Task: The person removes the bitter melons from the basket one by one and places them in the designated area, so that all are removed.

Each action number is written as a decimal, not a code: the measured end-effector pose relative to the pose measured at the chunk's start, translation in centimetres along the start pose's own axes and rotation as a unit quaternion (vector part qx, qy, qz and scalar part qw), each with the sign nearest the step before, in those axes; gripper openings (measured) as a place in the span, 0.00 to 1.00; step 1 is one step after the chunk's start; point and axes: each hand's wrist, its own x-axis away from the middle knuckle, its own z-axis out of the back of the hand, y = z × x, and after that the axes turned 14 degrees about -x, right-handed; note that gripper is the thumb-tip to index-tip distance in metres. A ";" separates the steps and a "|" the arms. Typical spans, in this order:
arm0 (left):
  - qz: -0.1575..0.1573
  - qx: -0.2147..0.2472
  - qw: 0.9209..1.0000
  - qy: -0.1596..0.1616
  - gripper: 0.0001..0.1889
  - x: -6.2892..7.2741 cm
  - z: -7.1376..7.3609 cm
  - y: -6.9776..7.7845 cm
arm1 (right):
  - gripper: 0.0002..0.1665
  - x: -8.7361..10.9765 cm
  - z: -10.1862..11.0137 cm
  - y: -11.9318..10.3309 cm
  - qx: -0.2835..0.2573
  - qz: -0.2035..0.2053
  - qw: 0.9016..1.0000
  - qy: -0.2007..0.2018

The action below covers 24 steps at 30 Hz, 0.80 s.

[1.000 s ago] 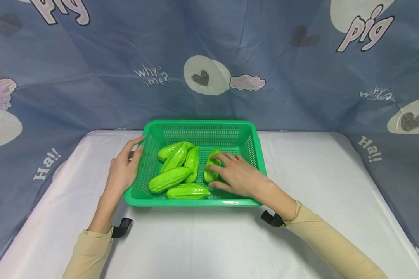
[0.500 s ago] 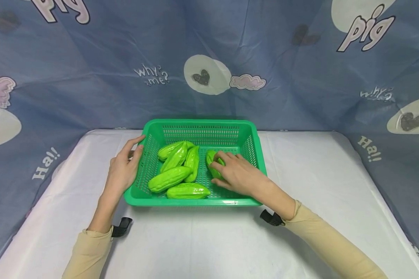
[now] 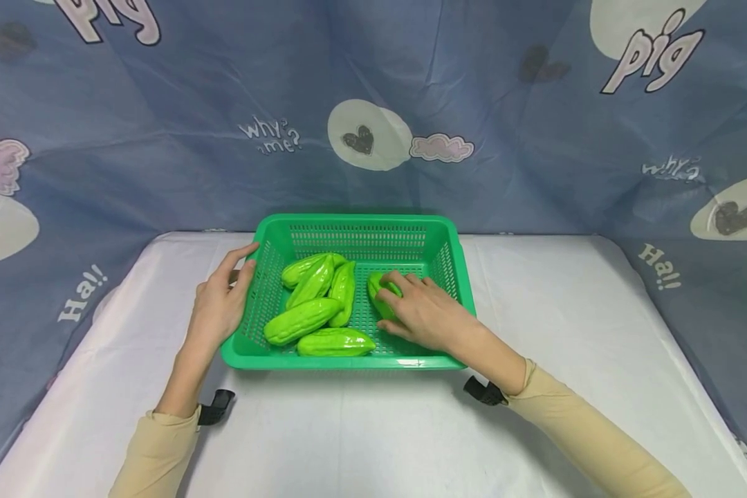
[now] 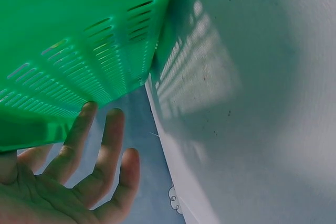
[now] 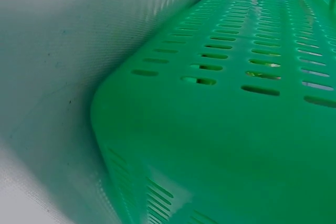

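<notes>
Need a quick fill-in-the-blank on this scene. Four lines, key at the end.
1. The person's ____ grip reaches inside the basket, over a vegetable.
2. Counting that one, ____ vegetables are visible in the basket in the head view.
3. The table cover under the basket is coloured ____.
4. The large word at the upper right of the backdrop in the head view reads "____".

Missing words: right; six; white; pig.

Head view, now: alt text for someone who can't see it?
A person's right hand curls over a ridged green gourd inside a green slotted basket while the left hand touches the basket's left side. Five more gourds lie mostly in the basket's left half; white cloth below, blue printed backdrop behind.
</notes>
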 end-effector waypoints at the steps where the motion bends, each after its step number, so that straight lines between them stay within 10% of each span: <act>1: 0.000 -0.002 1.000 -0.001 0.28 0.0 0.0 0.0 | 0.25 0.0 0.0 0.0 -0.002 0.001 1.000 0.002; 24: -0.008 -0.034 0.999 0.007 0.28 0.1 0.0 0.4 | 0.29 0.2 0.0 0.0 0.007 -0.022 1.000 0.013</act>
